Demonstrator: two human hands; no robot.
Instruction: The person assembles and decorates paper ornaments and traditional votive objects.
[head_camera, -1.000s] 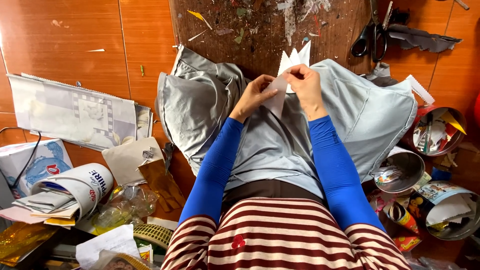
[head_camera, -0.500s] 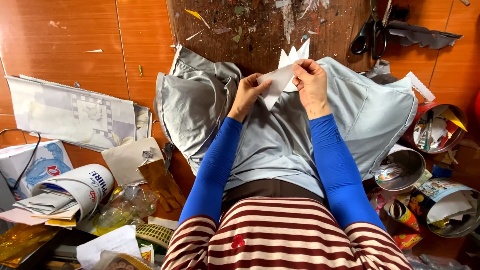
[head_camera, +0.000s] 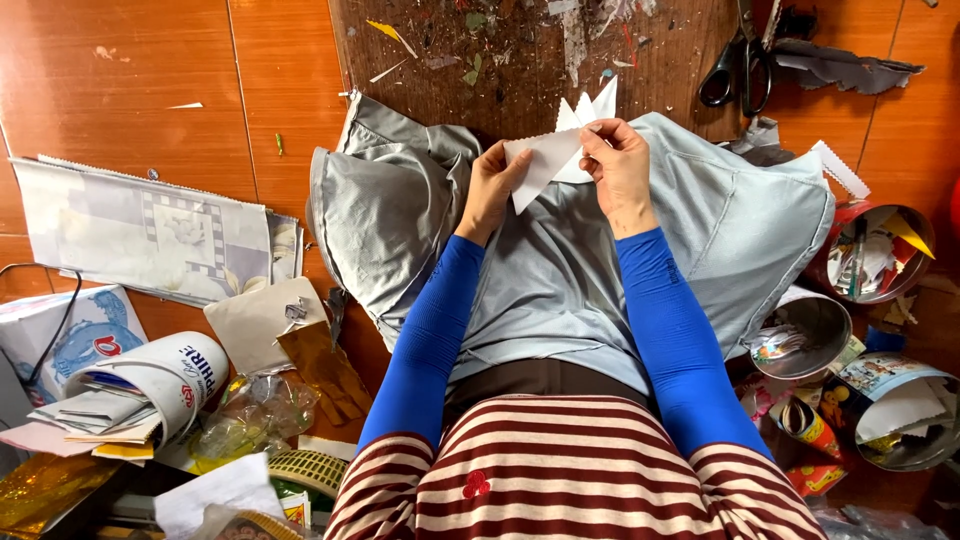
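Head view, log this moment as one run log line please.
left hand: holds white paper piece | right hand: pinches same piece | under hands: grey cloth | scissors: untouched on board

Scissors (head_camera: 742, 62) behind paper (head_camera: 555, 155)

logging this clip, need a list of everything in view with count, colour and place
white paper piece: 1, white, zigzag-edged, held in both hands
scissors: 1, black handles, on dark board top right
grey cloth: 1, light grey, over the lap
dark board: 1, brown, scrap-strewn, top centre
tins: several, scrap-filled, at right
white tub: 1, on its side, papers inside, lower left
printed sheet: 1, pale, on floor at left
left hand: holds the paper's left side
right hand: pinches the paper's top
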